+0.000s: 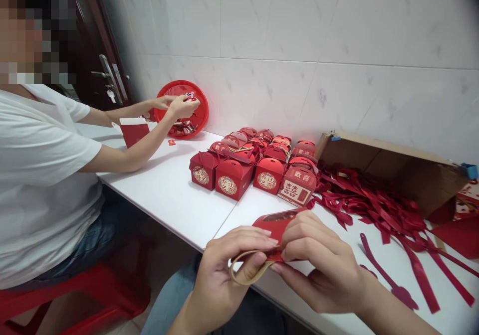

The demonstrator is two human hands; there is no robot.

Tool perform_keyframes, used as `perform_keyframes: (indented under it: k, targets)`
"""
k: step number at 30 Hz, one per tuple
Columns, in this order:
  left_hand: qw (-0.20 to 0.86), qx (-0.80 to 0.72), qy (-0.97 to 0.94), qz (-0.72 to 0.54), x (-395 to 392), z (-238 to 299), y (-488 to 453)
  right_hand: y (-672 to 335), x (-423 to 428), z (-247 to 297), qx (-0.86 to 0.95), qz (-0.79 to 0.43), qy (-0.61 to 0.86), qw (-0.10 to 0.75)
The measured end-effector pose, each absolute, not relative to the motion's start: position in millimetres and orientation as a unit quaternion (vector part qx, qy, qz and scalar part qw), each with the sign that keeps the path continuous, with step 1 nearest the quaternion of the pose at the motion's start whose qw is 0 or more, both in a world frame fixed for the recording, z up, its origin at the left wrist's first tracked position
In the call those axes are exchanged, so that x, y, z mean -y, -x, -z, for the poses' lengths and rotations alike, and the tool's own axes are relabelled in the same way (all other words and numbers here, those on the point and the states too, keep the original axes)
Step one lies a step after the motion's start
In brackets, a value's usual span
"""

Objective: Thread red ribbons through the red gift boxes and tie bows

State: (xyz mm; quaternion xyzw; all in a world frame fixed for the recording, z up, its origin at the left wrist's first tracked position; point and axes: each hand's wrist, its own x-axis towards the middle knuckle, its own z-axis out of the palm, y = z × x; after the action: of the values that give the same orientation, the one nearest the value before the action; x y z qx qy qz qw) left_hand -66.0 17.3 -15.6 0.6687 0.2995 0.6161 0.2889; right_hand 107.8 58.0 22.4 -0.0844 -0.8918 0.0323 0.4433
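My left hand (228,275) and my right hand (325,265) are both closed on a red paper gift box (277,226) at the table's front edge. A dark oval opening shows in its top. A beige curved strip (251,278) loops round my left thumb, against the box. My fingertips meet at its near side, and what they pinch there is partly hidden. Beyond my hands stand several finished red gift boxes (235,179) in rows, with printed characters and cord or ribbon handles. A loose dark red strap (385,270) lies right of my right hand.
At the right, red ribbons (374,195) spill from a cardboard box (377,165) lying on its side. On the left, a co-worker's hands (179,106) hold small packets over a red basket (204,106). An open red box (134,131) stands by the co-worker's arm. A tiled wall closes the back.
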Motion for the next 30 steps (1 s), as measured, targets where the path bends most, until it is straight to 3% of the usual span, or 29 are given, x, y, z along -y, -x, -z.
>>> perform_keyframes:
  k: [14,30]
  targets:
    - [0.287,-0.258,-0.708,-0.592,-18.6,16.3,64.3,-111.5,-63.0,-24.6,0.870,-0.050,0.109,0.478]
    - [0.279,-0.275,-0.695,-0.603,-18.3,16.5,64.7,-107.9,-54.1,-37.2,0.874,-0.077,0.144,0.458]
